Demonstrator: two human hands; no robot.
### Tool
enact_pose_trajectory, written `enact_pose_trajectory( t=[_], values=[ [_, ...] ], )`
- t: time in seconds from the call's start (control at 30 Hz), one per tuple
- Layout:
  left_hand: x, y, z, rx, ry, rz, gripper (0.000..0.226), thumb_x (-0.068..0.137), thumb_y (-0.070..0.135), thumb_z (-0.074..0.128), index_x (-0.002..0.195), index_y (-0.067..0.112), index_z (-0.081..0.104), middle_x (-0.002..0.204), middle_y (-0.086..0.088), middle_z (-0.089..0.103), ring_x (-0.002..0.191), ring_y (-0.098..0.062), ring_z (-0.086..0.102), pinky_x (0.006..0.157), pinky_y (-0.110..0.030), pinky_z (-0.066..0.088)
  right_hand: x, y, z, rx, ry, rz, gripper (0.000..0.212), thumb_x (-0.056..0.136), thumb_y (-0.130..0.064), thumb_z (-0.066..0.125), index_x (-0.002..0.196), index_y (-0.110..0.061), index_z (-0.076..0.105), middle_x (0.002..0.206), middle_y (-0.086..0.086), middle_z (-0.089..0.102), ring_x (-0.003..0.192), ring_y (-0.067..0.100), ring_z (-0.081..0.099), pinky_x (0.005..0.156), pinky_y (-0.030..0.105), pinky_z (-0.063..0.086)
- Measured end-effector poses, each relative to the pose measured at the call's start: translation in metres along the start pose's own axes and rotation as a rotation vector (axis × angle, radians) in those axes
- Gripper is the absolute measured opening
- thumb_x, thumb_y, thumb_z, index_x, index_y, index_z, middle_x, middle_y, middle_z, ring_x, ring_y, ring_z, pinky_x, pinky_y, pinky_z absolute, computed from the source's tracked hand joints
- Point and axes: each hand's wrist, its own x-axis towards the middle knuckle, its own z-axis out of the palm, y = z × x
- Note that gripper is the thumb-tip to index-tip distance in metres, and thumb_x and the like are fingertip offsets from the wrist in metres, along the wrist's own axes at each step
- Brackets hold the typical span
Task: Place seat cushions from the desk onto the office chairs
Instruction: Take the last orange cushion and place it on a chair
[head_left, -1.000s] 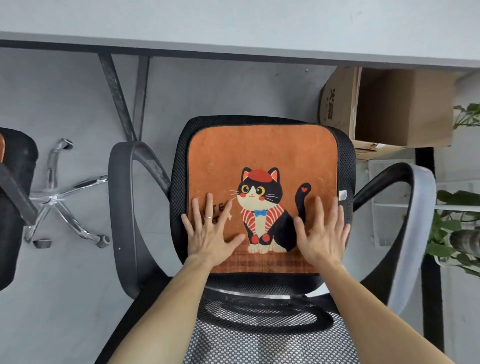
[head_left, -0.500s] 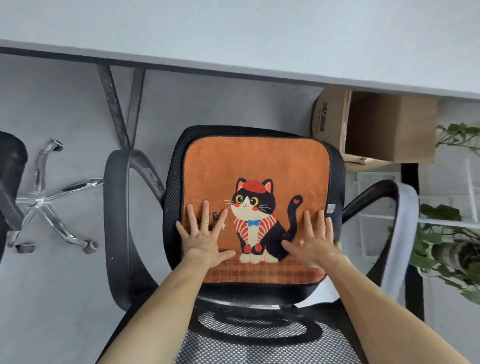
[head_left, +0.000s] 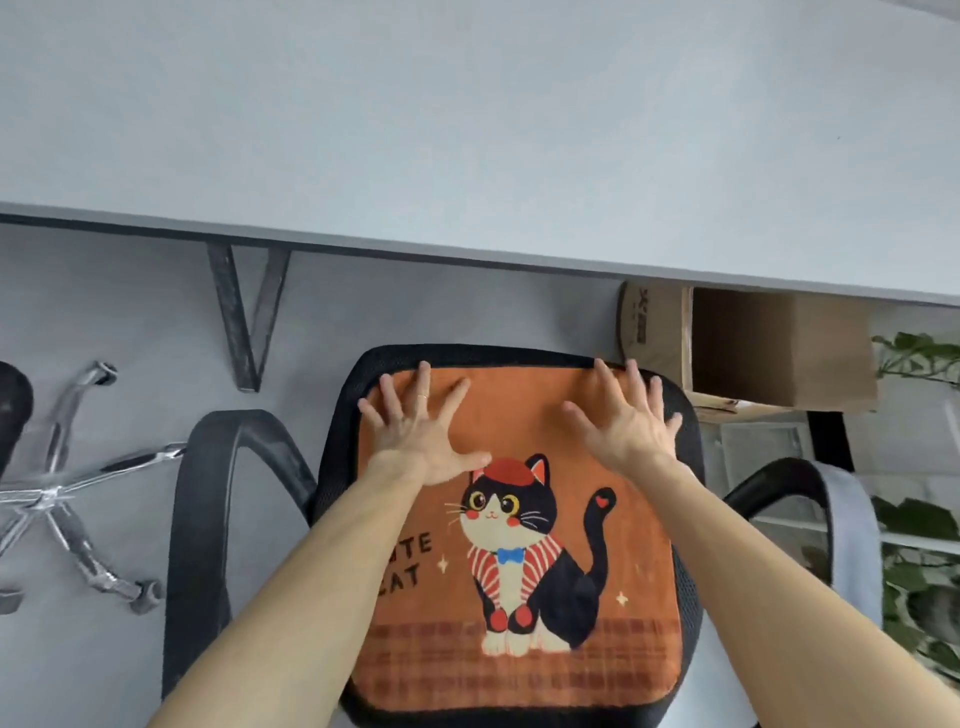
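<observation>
An orange seat cushion (head_left: 613, 587) with a black-and-white cat picture lies flat on the black mesh seat of an office chair (head_left: 340, 415). My left hand (head_left: 421, 436) rests on the cushion's far left part with its fingers spread and straight. My right hand (head_left: 628, 421) presses the far right part the same way, fingertips at the cushion's far edge. Both forearms reach over the cushion from the near side. The grey desk (head_left: 467, 130) fills the top of the view, and no cushion shows on it.
The chair's black armrests (head_left: 208, 499) curve up on both sides, the right one (head_left: 831, 499) partly grey. A cardboard box (head_left: 753, 348) sits under the desk at right, with green plants (head_left: 919, 566) beside it. Another chair's chrome base (head_left: 62, 493) stands at left.
Both hands slid from the cushion's near part to its far part. The view tilted up, so the desk top fills more of the frame.
</observation>
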Motion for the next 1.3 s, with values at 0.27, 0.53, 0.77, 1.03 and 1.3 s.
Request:
enact_pose_trajectory(
  t=[0.27,0.53,0.77,1.03,1.3],
  values=[
    [0.016,-0.015,0.038,0.035,0.075,-0.034,0.121,0.061,0.098,0.041,0.136,0.051,-0.042,0.140,0.004,-0.059,0.132,-0.039,-0.049,0.110,-0.073,-0.013,0.026,0.007,0.034,-0.055,0.023,-0.007,0.087,0.083,-0.086,0.021,0.154,-0.048,-0.010,0.165,-0.010,-0.020,0.150,0.025,-0.025,0.113,0.071,-0.006],
    [-0.063,-0.002,0.084,-0.005,0.123,0.060,0.083,0.091,0.073,0.031,0.152,0.045,-0.019,0.156,0.002,-0.041,0.145,-0.037,-0.031,0.113,-0.073,0.001,-0.092,0.000,0.076,-0.083,0.030,0.007,0.090,0.084,-0.084,0.020,0.156,-0.042,-0.014,0.163,0.003,-0.029,0.147,0.037,-0.029,0.108,0.079,-0.001],
    [-0.145,0.013,0.138,0.040,-0.172,0.044,0.118,0.074,0.078,0.059,0.146,0.048,-0.030,0.144,0.002,-0.056,0.135,-0.039,-0.046,0.104,-0.082,0.013,-0.205,0.036,0.115,-0.073,-0.318,0.240,0.130,0.063,-0.093,0.051,0.146,-0.043,-0.036,0.148,0.004,-0.052,0.143,0.044,-0.032,0.103,0.083,0.013],
    [-0.156,0.010,0.156,0.204,-0.221,0.044,0.136,0.069,0.067,0.075,0.141,0.047,-0.038,0.143,-0.003,-0.057,0.134,-0.046,-0.044,0.100,-0.081,0.024,-0.201,0.044,0.125,-0.054,-0.399,0.331,0.145,0.062,-0.075,0.076,0.143,-0.041,-0.041,0.145,0.013,-0.053,0.144,0.058,-0.006,0.105,0.073,0.033],
    [-0.150,0.011,0.164,0.134,-0.227,0.049,0.137,0.069,0.060,0.079,0.139,0.051,-0.038,0.142,-0.001,-0.057,0.132,-0.046,-0.046,0.100,-0.082,0.024,-0.192,0.044,0.129,-0.076,-0.438,0.309,0.146,0.068,-0.073,0.073,0.140,-0.030,-0.047,0.143,0.023,-0.053,0.140,0.065,-0.011,0.105,0.059,0.041]
  ],
)
